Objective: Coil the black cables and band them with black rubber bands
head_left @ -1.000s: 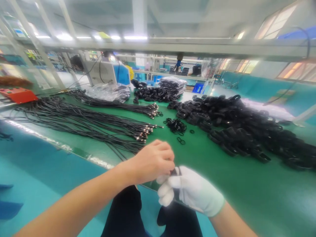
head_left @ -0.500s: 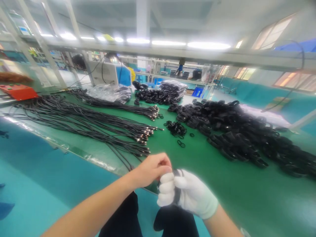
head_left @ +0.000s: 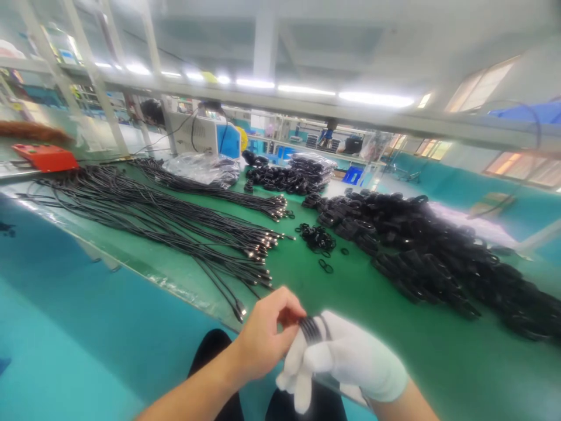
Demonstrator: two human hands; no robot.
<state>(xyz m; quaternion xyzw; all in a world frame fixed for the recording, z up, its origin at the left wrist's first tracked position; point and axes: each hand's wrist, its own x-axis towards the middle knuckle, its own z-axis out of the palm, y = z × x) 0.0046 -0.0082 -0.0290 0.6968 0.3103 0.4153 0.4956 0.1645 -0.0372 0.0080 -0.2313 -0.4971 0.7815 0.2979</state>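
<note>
My left hand (head_left: pixel 272 333) is bare, its thumb and forefinger pinched together at the edge of several thin black rubber rings (head_left: pixel 311 330). Those rings sit side by side around a finger of my right hand (head_left: pixel 344 356), which wears a white knit glove. The other gloved fingers hang down, loosely bent and apart, and I see nothing gripped between them. Both hands are close together above my lap, at the near edge of the green table. Beyond them lies a small heap of similar black rings (head_left: pixel 316 238), with a few loose rings (head_left: pixel 326 266) nearer me.
Black cables (head_left: pixel 175 213) with metal-tipped plugs stretch across the table's left side. A large pile of coiled black cables (head_left: pixel 421 251) covers the right. Farther back are clear plastic bags (head_left: pixel 204 168), a white-and-blue machine (head_left: pixel 205 133) and a red control box (head_left: pixel 44 156).
The gloved right hand has loosened from a fist, its lower fingers now hanging apart. The dark strip across it no longer shows, and the rings on its finger are more visible. The view shifted slightly.
</note>
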